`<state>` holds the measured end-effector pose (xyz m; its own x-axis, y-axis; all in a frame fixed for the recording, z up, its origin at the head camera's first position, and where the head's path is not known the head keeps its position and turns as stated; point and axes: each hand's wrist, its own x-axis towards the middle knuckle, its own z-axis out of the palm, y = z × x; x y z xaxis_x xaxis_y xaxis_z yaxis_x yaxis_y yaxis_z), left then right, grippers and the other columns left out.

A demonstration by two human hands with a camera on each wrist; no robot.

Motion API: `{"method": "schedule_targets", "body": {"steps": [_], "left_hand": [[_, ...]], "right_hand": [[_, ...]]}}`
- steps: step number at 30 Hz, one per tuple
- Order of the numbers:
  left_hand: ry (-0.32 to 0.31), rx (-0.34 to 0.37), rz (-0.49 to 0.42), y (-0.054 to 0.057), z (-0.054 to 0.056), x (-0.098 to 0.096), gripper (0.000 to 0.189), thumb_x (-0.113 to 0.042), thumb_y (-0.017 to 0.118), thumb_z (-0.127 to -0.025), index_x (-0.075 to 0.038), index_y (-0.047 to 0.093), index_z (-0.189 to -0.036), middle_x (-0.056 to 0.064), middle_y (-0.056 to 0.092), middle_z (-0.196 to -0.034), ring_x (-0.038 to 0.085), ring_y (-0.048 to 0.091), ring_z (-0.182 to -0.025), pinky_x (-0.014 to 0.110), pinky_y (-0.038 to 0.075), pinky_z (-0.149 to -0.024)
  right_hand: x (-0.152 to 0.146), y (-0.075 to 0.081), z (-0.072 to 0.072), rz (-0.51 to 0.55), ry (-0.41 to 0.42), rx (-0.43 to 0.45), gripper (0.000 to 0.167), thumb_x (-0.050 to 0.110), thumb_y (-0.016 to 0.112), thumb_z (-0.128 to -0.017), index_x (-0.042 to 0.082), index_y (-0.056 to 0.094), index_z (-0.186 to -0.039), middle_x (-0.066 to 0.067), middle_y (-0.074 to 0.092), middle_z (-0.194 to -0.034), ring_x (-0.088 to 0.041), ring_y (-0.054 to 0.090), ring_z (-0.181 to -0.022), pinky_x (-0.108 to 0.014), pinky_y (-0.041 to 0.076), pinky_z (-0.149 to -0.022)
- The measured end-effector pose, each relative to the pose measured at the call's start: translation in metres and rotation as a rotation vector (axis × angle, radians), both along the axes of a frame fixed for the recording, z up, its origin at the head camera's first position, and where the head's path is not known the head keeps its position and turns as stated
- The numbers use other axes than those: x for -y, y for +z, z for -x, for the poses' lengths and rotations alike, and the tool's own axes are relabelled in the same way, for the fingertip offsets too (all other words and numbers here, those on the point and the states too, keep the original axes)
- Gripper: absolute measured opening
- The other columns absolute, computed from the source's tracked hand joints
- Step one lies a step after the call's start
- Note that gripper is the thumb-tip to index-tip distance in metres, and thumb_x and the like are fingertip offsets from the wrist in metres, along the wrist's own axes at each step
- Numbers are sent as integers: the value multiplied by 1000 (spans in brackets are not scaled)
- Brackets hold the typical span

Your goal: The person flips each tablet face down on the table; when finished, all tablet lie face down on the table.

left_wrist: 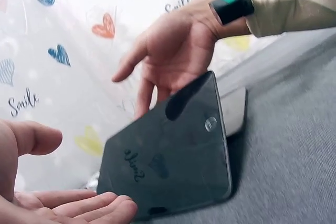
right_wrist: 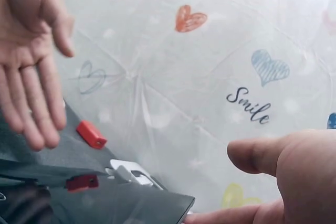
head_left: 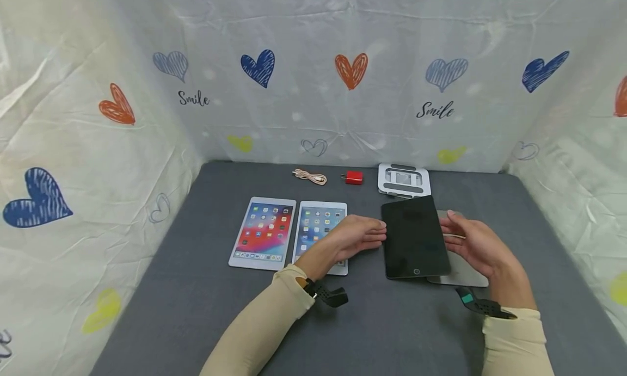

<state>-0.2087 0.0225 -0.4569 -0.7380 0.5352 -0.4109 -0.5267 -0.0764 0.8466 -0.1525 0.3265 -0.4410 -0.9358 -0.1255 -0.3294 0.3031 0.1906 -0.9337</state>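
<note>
A black tablet (head_left: 415,240) stands tilted between the two hands, its dark glossy screen facing up and its left side lower. The left hand (head_left: 356,236) has its fingers straight at the tablet's left edge; in the left wrist view these fingers (left_wrist: 100,205) touch or nearly touch the lower edge. The right hand (head_left: 482,248) is at the raised right edge, fingers extended and thumb apart, partly behind the tablet in the left wrist view. Partly beneath the black tablet lies a flat silver-grey tablet-like slab (head_left: 462,272), much of it hidden.
Two white tablets with lit screens, the left one (head_left: 262,232) and the right one (head_left: 315,223), lie left of the hands; the left forearm covers part of the second. Along the back are a coiled cable (head_left: 309,176), a red charger (head_left: 354,177) and a folded silver stand (head_left: 404,180).
</note>
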Motion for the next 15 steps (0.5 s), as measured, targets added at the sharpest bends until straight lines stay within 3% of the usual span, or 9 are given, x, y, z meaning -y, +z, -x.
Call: {"method": "schedule_targets", "body": {"steps": [8, 15], "left_hand": [[-72, -24, -87, 29, -1, -11, 46, -13, 67, -109, 9, 60, -149, 25, 63, -154, 33, 66, -141, 41, 58, -116], [-115, -37, -131, 49, -2, -24, 50, -13, 66, -110, 10, 55, -154, 26, 60, -156, 33, 65, -143, 41, 57, -116]], "right_hand": [[6, 9, -2, -19, 6, -23, 87, 57, 35, -117, -12, 22, -168, -32, 30, -171, 4, 64, -113, -16, 60, -95], [14, 19, -1, -52, 18, -47, 86, 58, 35, -117, -12, 28, -167, -34, 34, -169, 2, 67, -113, -16, 60, -95]]}}
